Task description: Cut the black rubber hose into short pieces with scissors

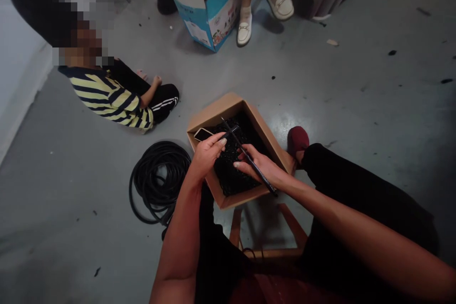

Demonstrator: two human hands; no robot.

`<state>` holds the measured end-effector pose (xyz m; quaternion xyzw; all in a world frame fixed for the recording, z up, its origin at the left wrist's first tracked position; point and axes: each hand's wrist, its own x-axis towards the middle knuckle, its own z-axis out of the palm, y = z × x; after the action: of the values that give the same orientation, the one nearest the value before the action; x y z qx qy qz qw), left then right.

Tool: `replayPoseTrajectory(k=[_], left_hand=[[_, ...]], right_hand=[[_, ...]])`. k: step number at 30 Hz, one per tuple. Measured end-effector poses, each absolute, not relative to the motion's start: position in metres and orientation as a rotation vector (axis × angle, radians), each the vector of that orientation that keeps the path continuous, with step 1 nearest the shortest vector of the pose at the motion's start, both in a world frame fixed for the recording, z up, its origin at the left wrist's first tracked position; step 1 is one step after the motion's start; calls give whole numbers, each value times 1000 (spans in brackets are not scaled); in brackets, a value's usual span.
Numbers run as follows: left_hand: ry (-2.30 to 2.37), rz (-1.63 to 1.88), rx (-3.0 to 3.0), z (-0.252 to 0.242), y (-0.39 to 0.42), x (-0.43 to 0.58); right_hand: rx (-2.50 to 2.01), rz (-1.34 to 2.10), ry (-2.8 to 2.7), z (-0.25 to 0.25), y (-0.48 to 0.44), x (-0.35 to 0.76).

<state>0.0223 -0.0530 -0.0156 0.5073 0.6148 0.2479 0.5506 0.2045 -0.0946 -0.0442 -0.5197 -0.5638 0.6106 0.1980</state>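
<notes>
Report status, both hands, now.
Left hand at small black comb-like piece; right hand gripping thin black rod. Open brown cardboard box of black parts below. Coiled black hose beside box.

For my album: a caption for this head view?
Right hand grips a thin black rod beside left hand, over a cardboard box of black material.

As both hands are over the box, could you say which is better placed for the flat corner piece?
Left, probably: the left hand sits beside that piece; the right hand holds a black rod.

Thin black rod point(267, 180) slanting across open cardboard box point(213, 118), above tangled black strands point(231, 175).
</notes>
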Motion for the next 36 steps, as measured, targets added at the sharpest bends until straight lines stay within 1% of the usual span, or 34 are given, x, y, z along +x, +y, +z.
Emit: replayPoseTrajectory(k=[5, 14, 23, 36], left_hand=[[1435, 549, 1215, -16, -54, 23], [1407, 477, 1278, -12, -52, 19], [1405, 465, 1298, -13, -53, 17], [1443, 361, 1335, -14, -54, 14]], right_hand=[[-1400, 1801, -1508, -45, -94, 206], [-1337, 1819, -1573, -42, -90, 211], [-1448, 1736, -1642, -31, -89, 210], [-1458, 1675, -1681, -49, -99, 206]])
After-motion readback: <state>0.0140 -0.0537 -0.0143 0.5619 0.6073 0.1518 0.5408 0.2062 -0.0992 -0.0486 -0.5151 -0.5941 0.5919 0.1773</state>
